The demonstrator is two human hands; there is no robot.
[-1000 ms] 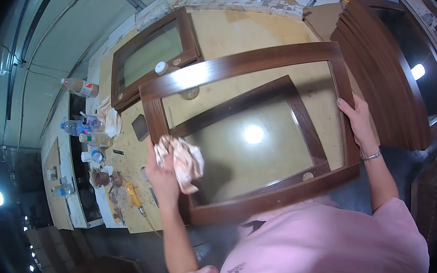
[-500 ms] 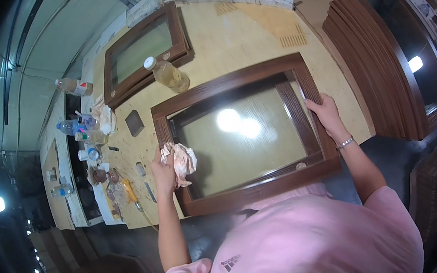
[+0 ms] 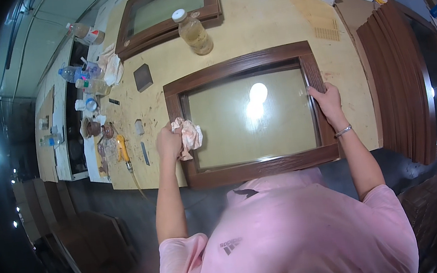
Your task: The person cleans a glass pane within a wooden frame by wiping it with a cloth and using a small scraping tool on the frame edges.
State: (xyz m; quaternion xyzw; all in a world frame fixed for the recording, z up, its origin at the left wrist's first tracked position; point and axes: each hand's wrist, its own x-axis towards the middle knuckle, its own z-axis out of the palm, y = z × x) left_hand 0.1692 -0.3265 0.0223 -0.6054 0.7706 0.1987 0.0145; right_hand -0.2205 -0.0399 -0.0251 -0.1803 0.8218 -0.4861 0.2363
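Note:
A brown wooden frame with a glass pane (image 3: 259,167) lies at the table's near edge, with lamp glare on its glass. My left hand (image 3: 168,142) is closed at the frame's left side, with a crumpled, stained white cloth (image 3: 190,138) bunched in its fingers. On the opposite side, my right hand (image 3: 330,105) grips the right rail, thumb on top and fingers over the outer edge. Beyond the frame stands a clear bottle (image 3: 195,36) with a white cap and yellowish liquid, beside a stack of similar glazed frames (image 3: 168,27).
Left on the table (image 3: 265,27) are a dark block (image 3: 142,77), a yellow-handled air gun (image 3: 123,148) with a hose, and several plastic bottles (image 3: 93,86). At right, many brown frames (image 3: 394,82) stand packed in a row.
The glazed frame has come down flatter, and the rails seen through its glass are now mostly hidden. Both hands kept their hold. The view has shifted, moving the table's far things upward.

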